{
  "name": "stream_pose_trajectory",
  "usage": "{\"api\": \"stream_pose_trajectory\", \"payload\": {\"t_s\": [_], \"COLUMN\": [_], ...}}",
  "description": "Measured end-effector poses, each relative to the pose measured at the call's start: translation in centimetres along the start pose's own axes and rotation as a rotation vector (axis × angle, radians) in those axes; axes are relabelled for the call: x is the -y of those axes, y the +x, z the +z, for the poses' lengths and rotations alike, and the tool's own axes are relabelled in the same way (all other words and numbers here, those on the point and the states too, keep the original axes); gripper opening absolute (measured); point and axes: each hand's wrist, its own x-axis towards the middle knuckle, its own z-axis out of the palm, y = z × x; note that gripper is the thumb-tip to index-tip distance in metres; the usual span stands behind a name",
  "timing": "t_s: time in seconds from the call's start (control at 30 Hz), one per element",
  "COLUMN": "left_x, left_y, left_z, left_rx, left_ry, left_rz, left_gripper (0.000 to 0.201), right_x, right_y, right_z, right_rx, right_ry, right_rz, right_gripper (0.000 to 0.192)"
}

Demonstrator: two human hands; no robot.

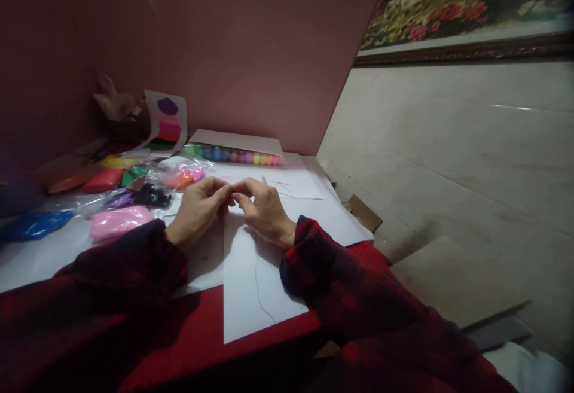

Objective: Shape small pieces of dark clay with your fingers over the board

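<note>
My left hand and my right hand meet fingertip to fingertip above a white sheet of paper. Both are pinched closed. Whatever lies between the fingertips is too small and hidden to make out. A thin dark line runs down the sheet below my right hand, and more drawn lines show beyond it. To the left of my left hand lie soft packets in clear plastic: a pink packet, a black packet and a blue packet.
Red packets and other coloured ones lie farther left. At the back are a row of colourful pots and a propped sheet with coloured shapes. Red cloth covers the table's front edge; a tiled wall stands right.
</note>
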Motion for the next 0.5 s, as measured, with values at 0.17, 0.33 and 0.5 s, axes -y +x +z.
{"api": "stream_pose_trajectory", "payload": {"t_s": [0.17, 0.33, 0.5], "left_x": [-0.14, -0.23, -0.14], "left_y": [-0.06, -0.05, 0.01], "left_z": [0.06, -0.05, 0.05], "left_rx": [-0.014, -0.009, -0.01], "left_ry": [-0.007, -0.011, -0.059], "left_rz": [0.01, 0.005, -0.031], "left_gripper": [0.024, 0.023, 0.029], "right_x": [-0.07, -0.05, -0.03], "right_y": [0.03, 0.08, 0.01], "right_z": [0.1, 0.07, 0.1], "right_rx": [-0.045, -0.053, -0.095], "right_ry": [0.07, 0.041, 0.014], "right_rz": [0.046, 0.03, -0.01], "right_gripper": [0.009, 0.006, 0.005]}}
